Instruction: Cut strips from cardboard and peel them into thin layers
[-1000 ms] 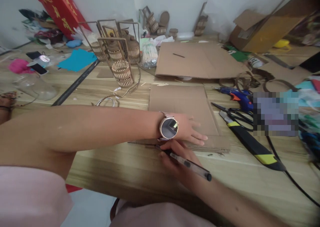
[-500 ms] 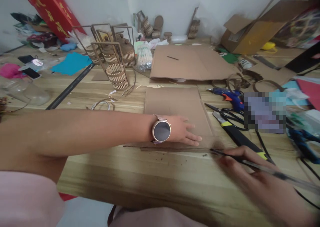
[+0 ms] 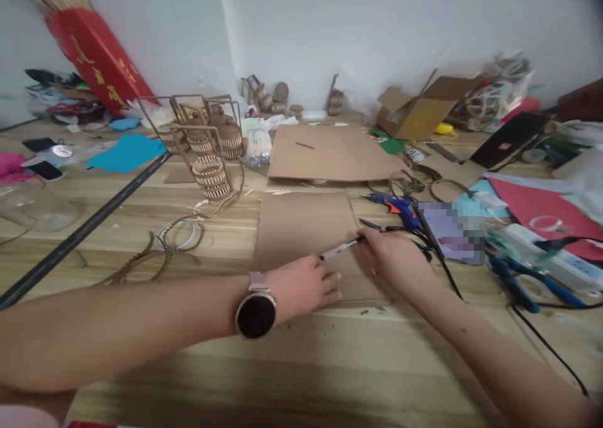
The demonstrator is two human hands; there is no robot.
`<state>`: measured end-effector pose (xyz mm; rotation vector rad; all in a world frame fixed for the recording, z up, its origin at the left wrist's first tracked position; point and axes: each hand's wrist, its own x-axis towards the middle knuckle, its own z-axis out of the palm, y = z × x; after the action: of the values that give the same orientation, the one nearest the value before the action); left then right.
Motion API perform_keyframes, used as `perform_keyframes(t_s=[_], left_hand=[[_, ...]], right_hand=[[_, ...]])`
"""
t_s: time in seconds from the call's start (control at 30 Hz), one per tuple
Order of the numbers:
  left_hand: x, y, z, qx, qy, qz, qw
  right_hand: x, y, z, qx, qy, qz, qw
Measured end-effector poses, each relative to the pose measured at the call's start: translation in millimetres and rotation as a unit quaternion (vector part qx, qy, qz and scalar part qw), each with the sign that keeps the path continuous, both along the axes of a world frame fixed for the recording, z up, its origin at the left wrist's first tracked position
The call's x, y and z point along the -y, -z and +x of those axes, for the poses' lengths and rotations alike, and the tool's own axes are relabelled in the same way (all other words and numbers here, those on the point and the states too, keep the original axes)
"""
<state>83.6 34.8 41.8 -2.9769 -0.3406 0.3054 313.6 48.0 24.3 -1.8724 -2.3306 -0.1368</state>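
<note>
A flat sheet of brown cardboard (image 3: 306, 220) lies in front of me. My left hand (image 3: 304, 286), below a wristwatch, rests on its near part with the fingers slightly spread and nothing in them. A pen (image 3: 340, 249) with a pale barrel and dark end slants over the sheet. Its right end meets the closed fingertips of my right hand (image 3: 393, 258), and its left end is close to my left knuckles. Scissors (image 3: 372, 225) with black handles lie just beyond my right hand, partly covered. No utility knife shows; my right hand and forearm cover that area.
A blue glue gun (image 3: 396, 208) and a blurred phone-like object (image 3: 447, 233) lie to the right, near blue-handled pliers (image 3: 518, 283). Woven baskets (image 3: 211, 176) stand at the back left. A larger cardboard piece (image 3: 330, 154) lies behind the sheet. Cardboard rings (image 3: 181, 236) are at left.
My right hand has moved away from me and left, from the sheet's near right corner to its right side. The pen now points left. My left hand has shifted left; the view has tilted up.
</note>
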Motion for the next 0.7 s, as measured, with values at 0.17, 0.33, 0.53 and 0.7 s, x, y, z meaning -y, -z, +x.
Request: perform_keyframes(t_s=[0.17, 0.33, 0.53, 0.7], left_hand=[[15, -2.3, -30, 0.021, -0.053, 0.019, 0.998], [18, 4.8, -42, 0.021, -0.113, -0.006, 0.993], [17, 12.5, -37, 0.037, -0.145, -0.029, 0.988], [-4, 14.1, -36, 0.058, -0.167, -0.005, 0.984]], right_hand=[[-5, 3.4, -2, 0.006, 0.005, 0.01, 1.0], [26, 4.6, 45, 0.006, 0.045, -0.002, 0.999], [53, 28.6, 87, -0.006, 0.098, -0.029, 0.995], [58, 36.1, 87, -0.029, 0.11, -0.03, 0.993]])
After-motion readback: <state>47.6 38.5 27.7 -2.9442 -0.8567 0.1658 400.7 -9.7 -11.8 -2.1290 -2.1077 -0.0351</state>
